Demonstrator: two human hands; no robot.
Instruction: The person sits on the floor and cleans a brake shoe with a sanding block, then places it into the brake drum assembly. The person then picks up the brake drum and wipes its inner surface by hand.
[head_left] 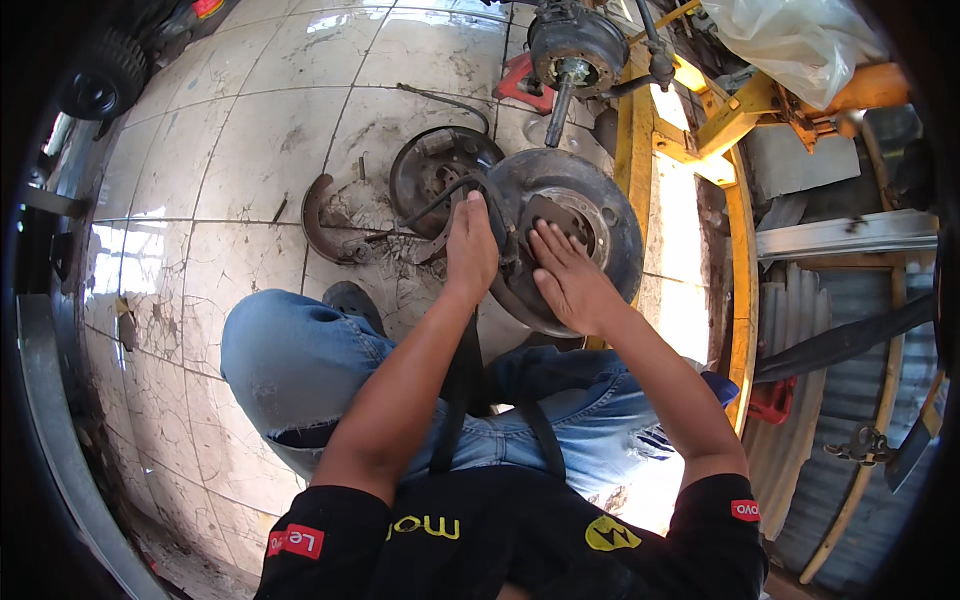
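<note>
A large round dark brake drum (622, 262) sits on the floor in front of me. My right hand (572, 275) lies flat with its fingers stretched out over a dark flat piece (552, 212) at the drum's middle; whether that piece is sandpaper I cannot tell. At the drum's left side, my left hand (472, 250) is closed around a dark curved part that looks like a brake shoe (496, 212), mostly hidden by the hand. Behind the left hand rests a round backing plate (420, 165). Another curved brake shoe (318, 222) lies on the tiles to the left.
A hub with a protruding shaft (568, 90) stands beyond the drum, near a red stand (522, 85). A yellow metal frame (740, 290) runs along the right. A dark hose (445, 98) and small metal bits lie on the tiled floor (260, 150). A tyre (108, 75) is far left.
</note>
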